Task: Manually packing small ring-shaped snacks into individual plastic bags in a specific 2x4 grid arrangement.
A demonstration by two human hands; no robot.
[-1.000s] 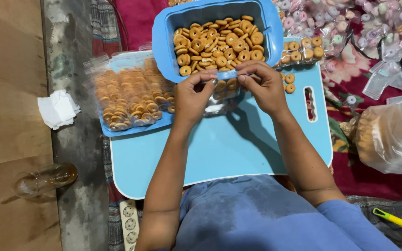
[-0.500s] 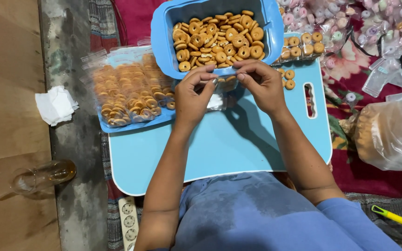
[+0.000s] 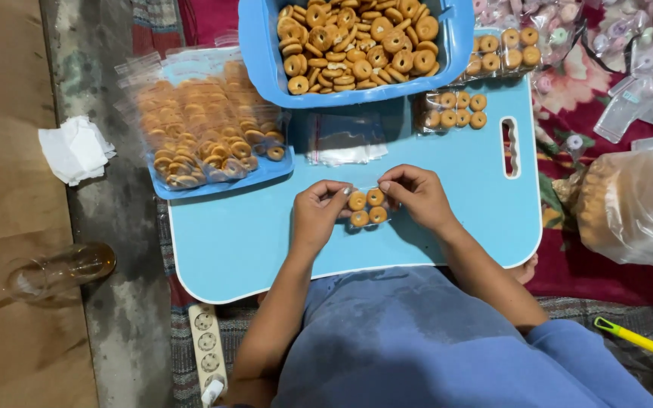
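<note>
Above the near edge of the light blue surface, the left hand and right hand pinch a small clear bag of four ring biscuits between them, fingers clamped on its ends. Beyond the bag lie empty clear bags, then the blue tub of biscuits.

Home floor setup, not a shop. I sit on a patterned red cloth beside bare concrete, working at a low blue board. Power strip and drinking glass nearby.
</note>
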